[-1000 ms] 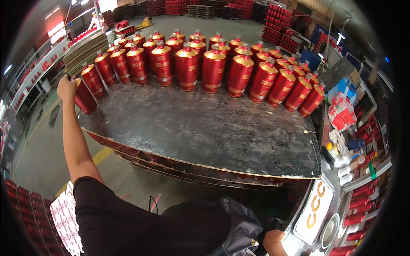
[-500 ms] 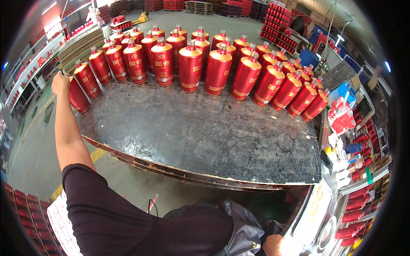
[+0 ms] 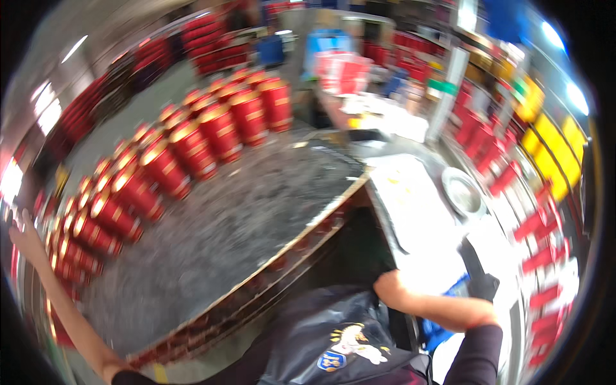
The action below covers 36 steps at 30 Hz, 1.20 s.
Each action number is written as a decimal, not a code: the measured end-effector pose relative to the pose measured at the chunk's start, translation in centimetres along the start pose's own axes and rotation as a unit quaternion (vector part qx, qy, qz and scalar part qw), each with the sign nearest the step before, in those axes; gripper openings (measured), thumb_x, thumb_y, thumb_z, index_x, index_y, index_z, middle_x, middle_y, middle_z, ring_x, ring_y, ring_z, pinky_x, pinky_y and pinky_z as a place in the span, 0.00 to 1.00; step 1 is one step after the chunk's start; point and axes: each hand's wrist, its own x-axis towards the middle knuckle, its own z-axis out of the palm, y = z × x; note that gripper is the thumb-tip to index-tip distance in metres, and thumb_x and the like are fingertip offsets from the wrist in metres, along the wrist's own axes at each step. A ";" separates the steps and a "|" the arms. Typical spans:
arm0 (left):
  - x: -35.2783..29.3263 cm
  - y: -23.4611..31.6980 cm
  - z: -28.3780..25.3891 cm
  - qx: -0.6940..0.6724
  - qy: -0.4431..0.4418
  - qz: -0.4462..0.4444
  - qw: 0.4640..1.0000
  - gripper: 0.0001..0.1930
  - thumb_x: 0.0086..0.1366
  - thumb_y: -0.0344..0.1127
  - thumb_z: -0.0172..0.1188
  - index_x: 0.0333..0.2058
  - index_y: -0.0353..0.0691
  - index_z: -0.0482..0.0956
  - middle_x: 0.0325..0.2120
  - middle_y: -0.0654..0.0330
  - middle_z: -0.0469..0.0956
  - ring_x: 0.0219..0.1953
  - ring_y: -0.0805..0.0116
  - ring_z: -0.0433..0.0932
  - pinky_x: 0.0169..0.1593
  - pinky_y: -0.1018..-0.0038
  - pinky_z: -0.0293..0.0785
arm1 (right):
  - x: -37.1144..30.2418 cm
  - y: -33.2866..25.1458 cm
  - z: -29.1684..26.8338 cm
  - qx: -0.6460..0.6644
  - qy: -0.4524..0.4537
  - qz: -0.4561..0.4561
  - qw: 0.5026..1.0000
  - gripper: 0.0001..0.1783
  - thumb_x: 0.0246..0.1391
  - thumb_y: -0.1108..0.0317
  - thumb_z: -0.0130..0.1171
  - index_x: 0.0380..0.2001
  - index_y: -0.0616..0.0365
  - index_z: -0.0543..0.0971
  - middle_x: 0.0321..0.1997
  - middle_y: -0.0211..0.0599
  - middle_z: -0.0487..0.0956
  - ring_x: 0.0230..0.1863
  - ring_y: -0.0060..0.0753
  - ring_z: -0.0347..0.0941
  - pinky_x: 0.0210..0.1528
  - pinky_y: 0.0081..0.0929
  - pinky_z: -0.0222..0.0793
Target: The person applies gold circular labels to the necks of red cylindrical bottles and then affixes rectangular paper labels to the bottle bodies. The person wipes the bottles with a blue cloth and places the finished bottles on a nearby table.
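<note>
Red bottles (image 3: 131, 192) with gold shoulders and clear caps stand in a curved group along the far and left side of a black tabletop (image 3: 212, 250). My left arm reaches out to the far left, and my left hand (image 3: 25, 240) is beside the left end of the bottles. Its fingers look stretched apart and nothing shows in them, though motion blurs them. My right arm is bent in front of me. My right hand (image 3: 393, 289) rests low near the table's right corner, beside my dark apron (image 3: 321, 340); its fingers are hidden.
At my right is a bright white work surface (image 3: 414, 199) with a round metal dish (image 3: 463, 192). Beyond it are a red-and-white bag (image 3: 343, 72) and a metal post (image 3: 447, 96). Red bottles (image 3: 539, 256) line racks on the far right. The table's worn edge (image 3: 269, 266) runs diagonally before me.
My view has swung to the right and is blurred. My left hand was at the top of the leftmost bottle; now its fingers are extended. More of my right arm shows.
</note>
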 end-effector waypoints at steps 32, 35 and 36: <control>-67.4 117.0 -55.3 -0.755 -0.468 0.312 0.338 0.46 0.42 0.50 0.83 0.52 0.30 0.65 0.53 0.36 0.70 0.57 0.36 0.72 0.59 0.54 0.73 | -26.6 -7.0 1.3 0.470 0.291 0.827 0.103 0.08 0.51 0.79 0.63 0.35 0.65 0.86 0.30 0.31 0.78 0.25 0.13 0.70 0.27 0.13 0.62; -64.3 112.7 -52.4 -0.784 -0.439 0.316 0.304 0.45 0.43 0.51 0.83 0.52 0.31 0.66 0.49 0.37 0.74 0.53 0.40 0.76 0.58 0.56 0.75 | -26.3 -7.2 0.9 0.466 0.298 0.823 0.128 0.08 0.51 0.78 0.64 0.35 0.64 0.87 0.29 0.29 0.78 0.23 0.11 0.66 0.26 0.13 0.58; -62.8 110.9 -50.8 -0.802 -0.479 0.271 0.233 0.43 0.45 0.50 0.82 0.51 0.33 0.68 0.47 0.41 0.76 0.51 0.45 0.78 0.57 0.58 0.76 | -26.2 -7.4 0.9 0.468 0.301 0.819 0.139 0.08 0.51 0.78 0.64 0.35 0.64 0.87 0.29 0.29 0.78 0.23 0.11 0.66 0.26 0.13 0.58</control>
